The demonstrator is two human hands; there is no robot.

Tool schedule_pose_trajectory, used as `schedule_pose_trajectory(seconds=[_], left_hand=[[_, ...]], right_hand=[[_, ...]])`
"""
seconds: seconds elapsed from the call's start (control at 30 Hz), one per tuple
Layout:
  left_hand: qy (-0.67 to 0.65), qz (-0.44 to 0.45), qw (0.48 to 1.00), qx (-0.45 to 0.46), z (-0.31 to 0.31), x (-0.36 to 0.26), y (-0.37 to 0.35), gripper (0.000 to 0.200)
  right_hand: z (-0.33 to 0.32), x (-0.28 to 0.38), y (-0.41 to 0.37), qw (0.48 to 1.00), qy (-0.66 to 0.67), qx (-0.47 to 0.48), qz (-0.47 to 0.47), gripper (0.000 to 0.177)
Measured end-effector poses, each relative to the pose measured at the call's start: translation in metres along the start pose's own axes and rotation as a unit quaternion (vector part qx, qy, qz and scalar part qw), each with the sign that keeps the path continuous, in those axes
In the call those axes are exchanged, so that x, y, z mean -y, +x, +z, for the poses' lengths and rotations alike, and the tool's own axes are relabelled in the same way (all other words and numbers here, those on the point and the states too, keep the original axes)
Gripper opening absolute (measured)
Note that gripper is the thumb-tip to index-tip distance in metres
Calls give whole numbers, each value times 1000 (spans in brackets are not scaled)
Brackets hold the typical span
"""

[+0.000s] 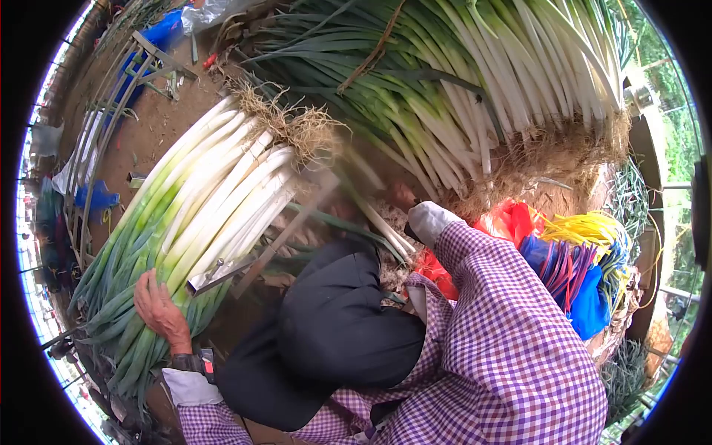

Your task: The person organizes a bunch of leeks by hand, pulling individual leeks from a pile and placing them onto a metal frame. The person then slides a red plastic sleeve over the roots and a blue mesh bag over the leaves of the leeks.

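Far left: your left hand (159, 310) lies flat, fingers extended, against the green tops of the leek bunch (204, 185), which slants across the metal bars (222, 276), roots pointing away from you. Centre: your right hand (403, 196) reaches past its cuff toward the roots (blurred; cannot tell whether it pinches anything). Right: leek pile (534, 67) above a red bag (508, 221) and yellow strings (586, 225). Step in hand, judged: steadying the bunch while reaching. Next move probably calls for light left-hand pressure, leaves uncrushed.
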State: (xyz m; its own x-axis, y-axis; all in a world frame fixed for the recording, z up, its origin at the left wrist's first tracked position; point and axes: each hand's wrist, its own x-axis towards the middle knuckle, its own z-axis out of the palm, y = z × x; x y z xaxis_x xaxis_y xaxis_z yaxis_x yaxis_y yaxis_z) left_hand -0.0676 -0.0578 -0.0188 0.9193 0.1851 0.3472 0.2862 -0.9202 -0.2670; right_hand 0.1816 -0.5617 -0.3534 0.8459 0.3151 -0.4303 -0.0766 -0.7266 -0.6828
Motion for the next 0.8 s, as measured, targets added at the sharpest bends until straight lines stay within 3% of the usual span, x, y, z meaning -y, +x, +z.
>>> schedule_pose_trajectory(seconds=[0.2, 0.33, 0.43, 0.5, 0.7, 0.8], left_hand=[[-4, -9, 1000, -5, -5, -7, 1, 34], [-15, -18, 999, -23, -9, -13, 2, 34], [-19, -21, 999, -26, -8, -13, 1, 33], [-25, -21, 999, -31, -9, -12, 0, 33], [-55, -27, 997, -42, -13, -15, 2, 32], [-59, -33, 997, -46, -17, -17, 1, 31]], right_hand=[[-39, 14, 10, 967, 151, -174, -113, 57], [-123, 80, -69, 980, 177, -67, -62, 52], [-180, 91, -131, 972, 213, 7, -98, 49], [-213, 115, -184, 960, 278, 30, -34, 39], [-273, 161, -290, 953, 301, -29, -19, 54], [-293, 195, -314, 947, 313, -21, -74, 52]])
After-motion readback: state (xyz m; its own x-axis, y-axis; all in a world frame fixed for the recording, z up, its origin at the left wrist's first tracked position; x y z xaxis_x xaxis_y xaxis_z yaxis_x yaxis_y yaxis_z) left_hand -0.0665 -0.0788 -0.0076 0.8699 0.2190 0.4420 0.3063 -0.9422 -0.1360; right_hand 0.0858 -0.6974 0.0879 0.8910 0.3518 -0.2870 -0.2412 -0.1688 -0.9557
